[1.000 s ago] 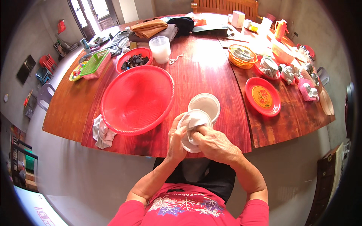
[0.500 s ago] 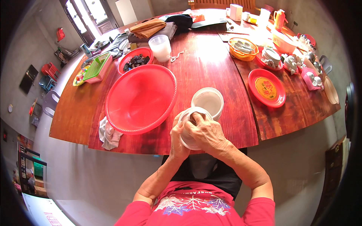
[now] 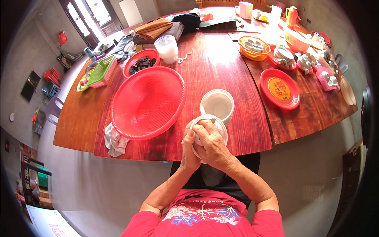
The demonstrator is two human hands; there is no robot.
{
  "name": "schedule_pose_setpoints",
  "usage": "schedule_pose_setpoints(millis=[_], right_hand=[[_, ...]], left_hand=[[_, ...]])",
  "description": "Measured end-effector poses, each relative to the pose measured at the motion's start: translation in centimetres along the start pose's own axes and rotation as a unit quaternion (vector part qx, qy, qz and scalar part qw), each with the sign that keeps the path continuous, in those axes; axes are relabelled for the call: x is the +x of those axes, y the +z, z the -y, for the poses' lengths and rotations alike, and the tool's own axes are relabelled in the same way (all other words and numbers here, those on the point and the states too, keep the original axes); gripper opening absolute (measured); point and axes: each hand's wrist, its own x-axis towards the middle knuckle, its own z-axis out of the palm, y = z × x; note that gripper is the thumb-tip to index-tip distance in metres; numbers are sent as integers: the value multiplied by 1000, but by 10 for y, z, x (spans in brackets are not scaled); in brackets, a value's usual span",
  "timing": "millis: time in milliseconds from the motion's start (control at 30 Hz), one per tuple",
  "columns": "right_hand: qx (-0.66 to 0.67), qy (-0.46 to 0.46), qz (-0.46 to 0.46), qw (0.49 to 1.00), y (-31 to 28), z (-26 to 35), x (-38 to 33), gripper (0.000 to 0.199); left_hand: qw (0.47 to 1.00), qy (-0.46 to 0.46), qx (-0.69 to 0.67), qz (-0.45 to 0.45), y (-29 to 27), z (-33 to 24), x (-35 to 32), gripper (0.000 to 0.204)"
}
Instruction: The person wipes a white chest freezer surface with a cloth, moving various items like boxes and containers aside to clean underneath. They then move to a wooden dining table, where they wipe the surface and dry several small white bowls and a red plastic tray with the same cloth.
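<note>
I'm getting bright daylight thru the glass door point(image 3: 98, 12), upper L, blown out; glare whites out far R of the table point(image 3: 197, 79). Floor point(image 3: 106, 185) dimmer. Fisheye bends edges, blk vignette L & R; rim detail soft.

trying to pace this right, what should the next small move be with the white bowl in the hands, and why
I'd probably turn the held white bowl slightly with the left hand, since that hand supports its side, while the right hand lies across it and hides much of it; turning could bring another part under the fingers.
</note>
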Motion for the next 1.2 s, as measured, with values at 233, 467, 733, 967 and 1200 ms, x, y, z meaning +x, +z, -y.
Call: schedule_pose_setpoints(millis=[233,467,733,967,1200], right_hand=[[18,-5,269,963,-27,-6,-11,30],[142,-28,153,977,-56,9,0,35],[-187,-130,60,972,-27,-5,9,32],[-99,73,313,942,-39,3,-6,19],[129,35,87,987,-42,11,-2,32]], left_hand=[[996,-60,-68,26,-2,-2,-6,52],[991,-98,-91,24,1,-13,-7,75],[997,-63,-40,-15,3,-16,-11,62],[999,29,40,13,-2,-18,-9,57],[999,-20,-28,-11,-16,-9,-8,69]])
